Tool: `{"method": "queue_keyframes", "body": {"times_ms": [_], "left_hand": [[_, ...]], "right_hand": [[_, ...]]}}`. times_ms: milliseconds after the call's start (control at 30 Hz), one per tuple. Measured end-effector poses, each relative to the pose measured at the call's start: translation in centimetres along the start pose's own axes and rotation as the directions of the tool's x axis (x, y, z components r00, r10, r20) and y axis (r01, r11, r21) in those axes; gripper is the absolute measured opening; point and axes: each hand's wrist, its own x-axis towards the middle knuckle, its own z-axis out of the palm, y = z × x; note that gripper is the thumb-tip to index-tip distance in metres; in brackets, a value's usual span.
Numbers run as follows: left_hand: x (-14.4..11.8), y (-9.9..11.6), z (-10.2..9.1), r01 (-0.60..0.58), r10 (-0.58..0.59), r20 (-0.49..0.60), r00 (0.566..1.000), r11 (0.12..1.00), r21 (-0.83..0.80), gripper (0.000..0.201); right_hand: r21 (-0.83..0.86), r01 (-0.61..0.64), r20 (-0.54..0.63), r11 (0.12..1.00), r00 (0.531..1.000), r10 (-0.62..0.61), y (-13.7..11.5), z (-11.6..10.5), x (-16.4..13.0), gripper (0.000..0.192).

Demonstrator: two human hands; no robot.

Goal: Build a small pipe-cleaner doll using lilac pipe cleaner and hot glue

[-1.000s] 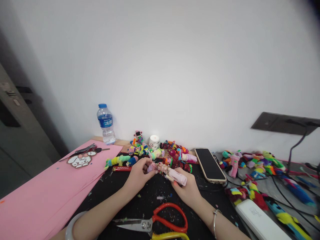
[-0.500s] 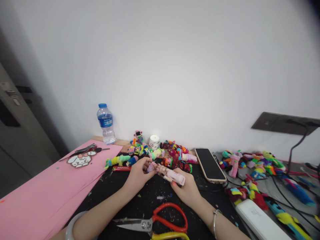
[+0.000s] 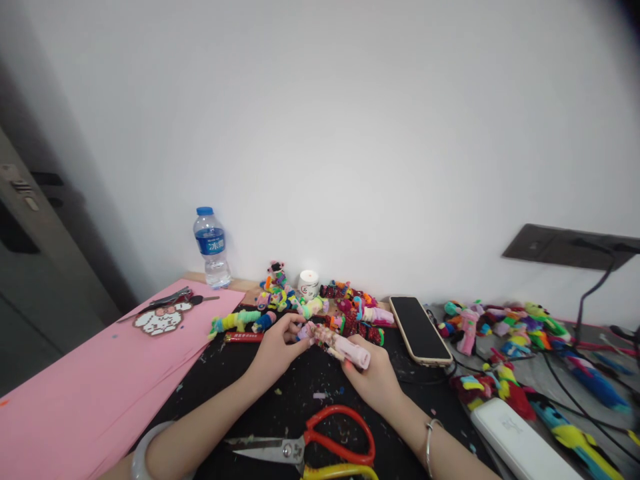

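Note:
My left hand (image 3: 281,348) pinches the far end of a pale pink, pen-shaped stick (image 3: 345,350) wrapped in small fuzzy decorations. Around its near end, which has a smooth, clip-like tip, the fingers of my right hand (image 3: 374,375) are closed. The stick lies slantwise between both hands, just above a black work mat (image 3: 295,407). Part of the left end is hidden by my fingers. Below the hands, scissors (image 3: 300,450) with one red and one yellow handle lie partly spread on the mat. Behind the stick are several fuzzy, colourful pieces (image 3: 360,328).
A water bottle (image 3: 213,248), a white cup-like container (image 3: 309,285) and a red pencil-like stick (image 3: 243,338) stand or lie behind. Pink sheets (image 3: 100,380) are at left. A phone (image 3: 420,331), a white power bank (image 3: 520,440), cables and more fuzzy figures (image 3: 510,330) fill the right.
The pink stick has turned slightly between my fingers, so its clip-like end shows a little differently. Both hands keep nearly the same place.

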Motion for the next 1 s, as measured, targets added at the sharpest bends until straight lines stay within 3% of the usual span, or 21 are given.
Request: {"method": "queue_keyframes", "body": {"times_ms": [267, 1000], "left_hand": [[0.21, -0.40, -0.44, -0.011, 0.014, -0.042, 0.999, 0.998, 0.057, 0.031], [0.08, 0.20, -0.30, -0.003, 0.003, -0.033, 0.999, 1.000, -0.005, 0.038]], "right_hand": [[-0.004, -0.002, -0.009, 1.000, 1.000, 0.001, 0.10, 0.08, -0.02, 0.009], [-0.002, 0.007, 0.001, 1.000, 1.000, -0.007, -0.02, 0.09, -0.13, 0.010]]}}
